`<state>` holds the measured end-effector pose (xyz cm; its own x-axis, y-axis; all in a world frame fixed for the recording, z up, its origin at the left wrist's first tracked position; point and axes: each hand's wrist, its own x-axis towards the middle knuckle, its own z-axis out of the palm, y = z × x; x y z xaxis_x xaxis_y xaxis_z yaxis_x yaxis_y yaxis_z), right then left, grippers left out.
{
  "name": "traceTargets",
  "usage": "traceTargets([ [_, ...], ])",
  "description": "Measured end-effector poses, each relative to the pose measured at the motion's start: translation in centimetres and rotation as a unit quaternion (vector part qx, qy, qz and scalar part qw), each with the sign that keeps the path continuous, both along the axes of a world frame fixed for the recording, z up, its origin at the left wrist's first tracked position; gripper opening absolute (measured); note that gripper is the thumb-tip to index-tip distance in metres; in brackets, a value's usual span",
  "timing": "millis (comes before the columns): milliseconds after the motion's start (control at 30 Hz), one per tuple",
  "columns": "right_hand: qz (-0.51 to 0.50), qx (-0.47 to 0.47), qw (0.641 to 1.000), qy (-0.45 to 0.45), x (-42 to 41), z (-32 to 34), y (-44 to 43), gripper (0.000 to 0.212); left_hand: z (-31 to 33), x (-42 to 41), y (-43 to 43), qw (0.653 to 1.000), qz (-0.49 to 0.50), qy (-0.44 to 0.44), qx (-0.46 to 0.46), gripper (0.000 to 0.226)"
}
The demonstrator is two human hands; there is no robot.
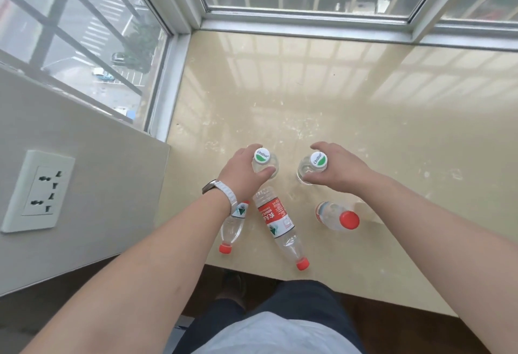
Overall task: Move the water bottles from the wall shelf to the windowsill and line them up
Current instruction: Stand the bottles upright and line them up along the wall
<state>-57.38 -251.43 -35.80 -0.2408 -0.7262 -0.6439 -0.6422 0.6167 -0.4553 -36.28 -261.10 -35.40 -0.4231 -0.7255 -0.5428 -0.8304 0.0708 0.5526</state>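
Two clear bottles with white-and-green caps stand upright on the beige windowsill (308, 95). My left hand (242, 172) grips the left one (262, 156) around its shoulder. My right hand (340, 170) grips the right one (318, 160) the same way. Nearer the front edge, a red-labelled bottle with a red cap (279, 226) lies on its side. Another red-capped bottle (232, 227) lies to its left, partly hidden under my left wrist. A third red-capped bottle (337, 216) stands upright to the right. The wall shelf is out of view.
Window frames (305, 21) bound the sill at the back and on the left. A wall with a socket plate (37, 191) juts out at the left. The sill's front edge runs just above my legs (269, 314).
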Motion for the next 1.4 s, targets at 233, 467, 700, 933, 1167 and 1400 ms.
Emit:
traceTargets([
  [233,-0.037,-0.051,0.998,-0.028,-0.3,-0.7,-0.4,0.046,-0.2,-1.0,-0.5,0.994,0.091,0.056,0.013,0.029],
  [467,-0.088,-0.081,0.992,-0.028,-0.7,-0.4,-1.7,0.038,1.4,0.2,-2.0,0.974,0.196,0.115,0.011,0.027],
  [700,-0.099,-0.119,0.987,-0.039,2.0,0.5,-4.7,0.039,3.2,5.5,-3.7,0.946,0.288,0.145,-0.008,0.027],
  [933,-0.047,-0.162,0.984,-0.064,8.4,1.3,-10.2,0.036,2.2,13.2,-3.8,0.921,0.369,0.114,-0.042,0.032],
  [1167,0.038,-0.179,0.979,-0.094,16.4,1.3,-15.5,0.035,1.4,18.0,-3.5,0.899,0.426,0.090,-0.050,0.023],
  [1400,0.101,-0.180,0.974,-0.090,22.3,-0.2,-19.0,0.034,-0.7,19.1,-4.3,0.891,0.442,0.085,-0.062,0.014],
])
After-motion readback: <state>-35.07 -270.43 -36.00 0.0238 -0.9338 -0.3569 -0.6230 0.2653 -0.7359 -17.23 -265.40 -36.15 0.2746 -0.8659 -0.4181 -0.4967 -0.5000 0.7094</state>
